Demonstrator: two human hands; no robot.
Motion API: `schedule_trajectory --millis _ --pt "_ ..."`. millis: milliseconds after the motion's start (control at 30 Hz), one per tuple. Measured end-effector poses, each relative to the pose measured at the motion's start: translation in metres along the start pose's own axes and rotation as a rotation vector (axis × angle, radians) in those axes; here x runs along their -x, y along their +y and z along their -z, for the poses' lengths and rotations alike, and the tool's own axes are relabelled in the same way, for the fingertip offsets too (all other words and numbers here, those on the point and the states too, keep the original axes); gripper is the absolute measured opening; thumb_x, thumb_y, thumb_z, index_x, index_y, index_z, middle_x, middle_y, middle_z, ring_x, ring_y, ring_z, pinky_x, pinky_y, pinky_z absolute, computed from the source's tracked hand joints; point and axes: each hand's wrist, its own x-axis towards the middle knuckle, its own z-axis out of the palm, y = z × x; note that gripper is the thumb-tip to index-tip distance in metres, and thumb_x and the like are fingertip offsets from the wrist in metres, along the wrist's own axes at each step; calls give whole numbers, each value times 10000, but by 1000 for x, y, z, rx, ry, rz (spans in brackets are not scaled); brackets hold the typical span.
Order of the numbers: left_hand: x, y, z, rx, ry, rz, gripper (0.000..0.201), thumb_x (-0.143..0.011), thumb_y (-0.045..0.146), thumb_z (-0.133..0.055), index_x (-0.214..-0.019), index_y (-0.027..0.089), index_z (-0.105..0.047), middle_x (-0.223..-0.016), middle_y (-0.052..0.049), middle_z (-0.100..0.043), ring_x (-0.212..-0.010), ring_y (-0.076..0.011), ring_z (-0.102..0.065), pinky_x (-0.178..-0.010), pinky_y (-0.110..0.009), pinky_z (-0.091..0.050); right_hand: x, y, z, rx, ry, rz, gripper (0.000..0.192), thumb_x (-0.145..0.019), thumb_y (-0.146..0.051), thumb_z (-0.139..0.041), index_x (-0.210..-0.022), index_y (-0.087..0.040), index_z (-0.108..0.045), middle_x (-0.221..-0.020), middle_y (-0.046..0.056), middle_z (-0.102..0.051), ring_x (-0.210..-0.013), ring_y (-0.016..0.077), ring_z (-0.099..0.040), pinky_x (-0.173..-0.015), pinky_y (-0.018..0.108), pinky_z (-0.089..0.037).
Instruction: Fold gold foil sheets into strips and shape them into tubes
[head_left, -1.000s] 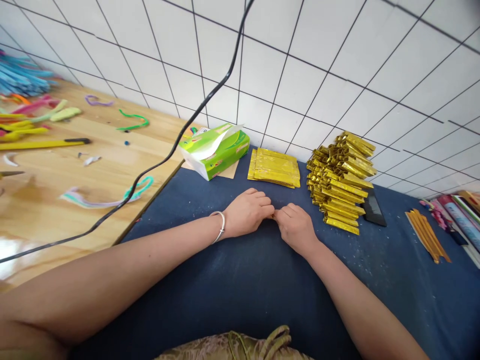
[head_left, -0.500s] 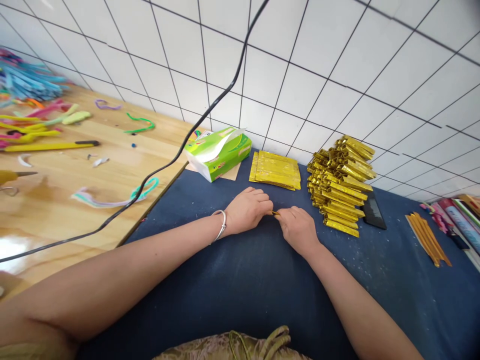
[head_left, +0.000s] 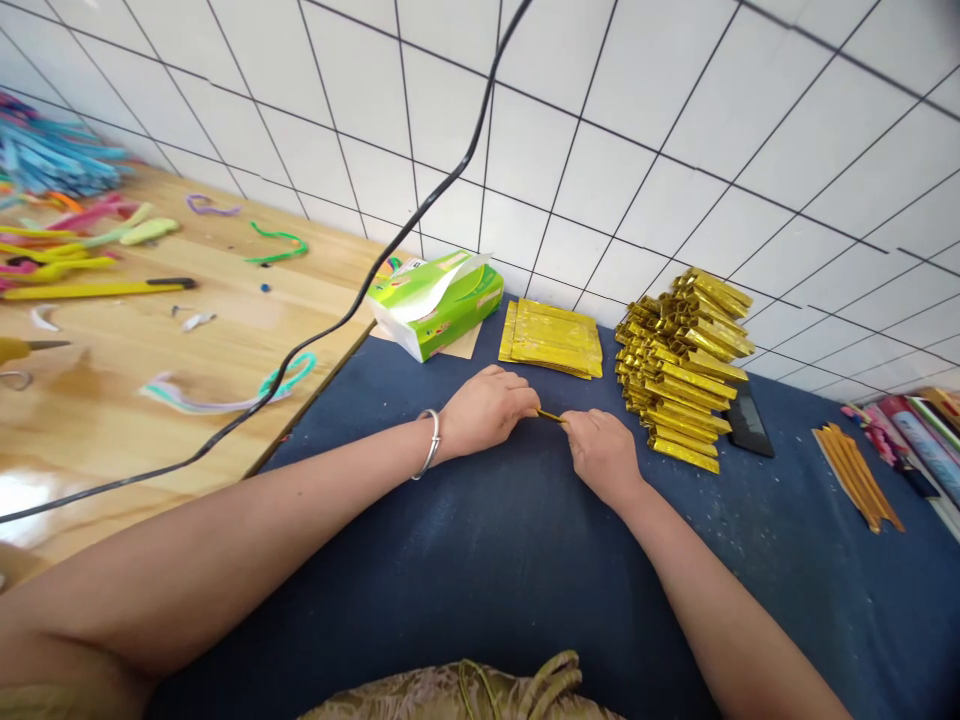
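Between my hands runs a thin gold foil strip [head_left: 551,416], its two ends hidden in my fingers. My left hand [head_left: 489,408], with a silver bangle at the wrist, pinches one end. The other end is pinched by my right hand [head_left: 602,455]. Just beyond them lies a flat stack of gold foil sheets [head_left: 553,340]. To the right of my right hand rises a pile of folded gold foil pieces [head_left: 679,375].
A green tissue pack [head_left: 439,305] sits behind my left hand on the dark blue cloth [head_left: 495,580]. A black cable [head_left: 420,215] crosses the view. On the wooden table [head_left: 217,350] are coloured fuzzy stems and a yellow cutter [head_left: 97,289]. Brown strips [head_left: 859,478] lie far right.
My hands have moved slightly apart, the left one leftward and the right one a little rightward. More of the gold foil strip shows between them.
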Motion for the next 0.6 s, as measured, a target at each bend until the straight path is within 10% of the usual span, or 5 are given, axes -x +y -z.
schedule_trajectory --millis 600 --pt "1 -22 -2 21 78 97 198 -909 233 -437 -975 179 -617 -877 -45 -644 -850 -152 -587 -769 -287 -415 0 11 -2 -108 69 -121 228 -939 -316 -401 -895 -184 -582 -806 54 -628 -771 173 -534 -722 294 -349"
